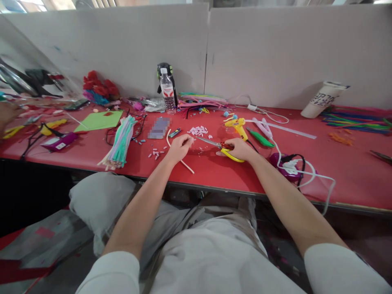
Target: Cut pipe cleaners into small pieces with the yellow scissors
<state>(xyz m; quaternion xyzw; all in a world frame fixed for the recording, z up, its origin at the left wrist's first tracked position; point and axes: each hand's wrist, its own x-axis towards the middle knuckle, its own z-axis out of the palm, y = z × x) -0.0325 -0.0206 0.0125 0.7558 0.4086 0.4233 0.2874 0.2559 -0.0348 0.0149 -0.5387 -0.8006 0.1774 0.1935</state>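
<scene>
My right hand [240, 149] grips a pair of scissors [216, 143] with yellow and dark red handles, the blades pointing left toward my other hand. Close to the blade tips, my left hand [180, 147] is closed in a pinch; what lies between its fingertips is too small to make out. A cream-white pipe cleaner [187, 166] curves beneath the left hand and wrist, and I cannot tell whether the fingers hold it. Small pale pink cut pieces [198, 131] form a pile just beyond the blades. More pale snippets [156, 154] are scattered left of the left hand.
A bundle of mint and lilac pipe cleaners [122, 141] lies left. A yellow glue gun [238, 127] and a purple power socket [288, 167] with cables sit right. Behind stand a water bottle [167, 90] and a white cup [321, 100]. Someone's hand [7, 116] shows far left.
</scene>
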